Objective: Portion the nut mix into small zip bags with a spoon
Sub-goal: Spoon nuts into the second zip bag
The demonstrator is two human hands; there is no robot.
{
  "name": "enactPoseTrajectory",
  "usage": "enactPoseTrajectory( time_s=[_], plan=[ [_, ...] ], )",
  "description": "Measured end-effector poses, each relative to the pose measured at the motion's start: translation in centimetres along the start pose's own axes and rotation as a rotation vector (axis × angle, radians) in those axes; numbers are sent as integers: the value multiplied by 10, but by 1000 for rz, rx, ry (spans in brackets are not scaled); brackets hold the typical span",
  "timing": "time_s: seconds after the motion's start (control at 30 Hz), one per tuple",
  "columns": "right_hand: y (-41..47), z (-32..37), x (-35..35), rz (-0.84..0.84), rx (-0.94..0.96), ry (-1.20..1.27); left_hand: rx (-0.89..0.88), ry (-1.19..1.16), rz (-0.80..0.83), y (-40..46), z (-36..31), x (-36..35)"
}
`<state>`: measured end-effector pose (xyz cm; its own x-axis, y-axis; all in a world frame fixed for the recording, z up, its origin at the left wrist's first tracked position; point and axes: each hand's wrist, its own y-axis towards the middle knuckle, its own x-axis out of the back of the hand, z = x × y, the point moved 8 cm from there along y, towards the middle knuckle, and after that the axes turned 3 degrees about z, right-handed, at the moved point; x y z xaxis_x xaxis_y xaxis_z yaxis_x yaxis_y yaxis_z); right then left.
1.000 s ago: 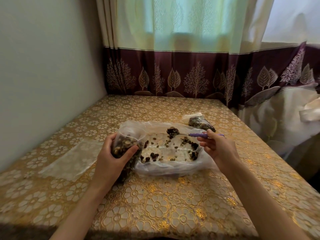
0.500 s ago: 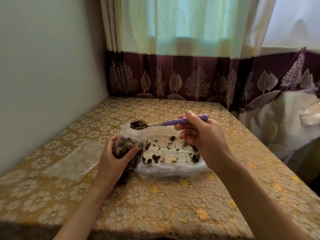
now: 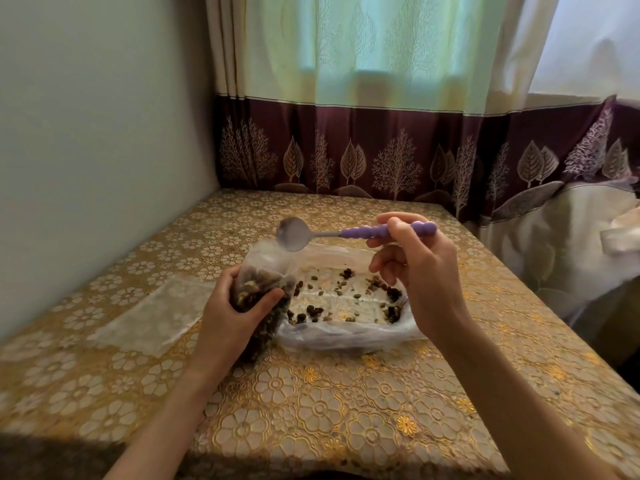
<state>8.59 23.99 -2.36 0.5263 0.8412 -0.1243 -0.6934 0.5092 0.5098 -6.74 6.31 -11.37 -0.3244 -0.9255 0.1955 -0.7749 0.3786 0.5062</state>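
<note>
Now the spoon (image 3: 293, 233), pinched in the right hand (image 3: 420, 271), is empty and tipped above the left hand's (image 3: 228, 317) gripped zip bag (image 3: 266, 289).

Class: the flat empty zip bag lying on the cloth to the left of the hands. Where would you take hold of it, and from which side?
Probably pinch the empty zip bag at its right-hand edge, coming from the right: it lies flat on the tablecloth, so only an edge offers a grip, and that edge lies nearest the left hand.

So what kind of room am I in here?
Probably a home room, not a workplace: a patterned curtain over a window, a floral-cloth table in a corner, and a cloth-covered thing beside it.
</note>
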Motion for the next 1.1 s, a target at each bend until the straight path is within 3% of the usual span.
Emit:
enactPoseTrajectory(
  time_s=[0.2,0.37,0.7,1.1],
  plan=[
    [2,-33,47,-230,-184,-87,-31,18,-76,-1,-3,6],
    [-1,-52,70,-294,-247,-245,-37,13,-109,-1,-2,9],
    [-5,-74,73,-203,-434,-219,-72,12,-157,-4,-11,12],
    [-7,-85,28,-79,-364,-309,-57,17,-164,-4,-9,14]
  ],
)
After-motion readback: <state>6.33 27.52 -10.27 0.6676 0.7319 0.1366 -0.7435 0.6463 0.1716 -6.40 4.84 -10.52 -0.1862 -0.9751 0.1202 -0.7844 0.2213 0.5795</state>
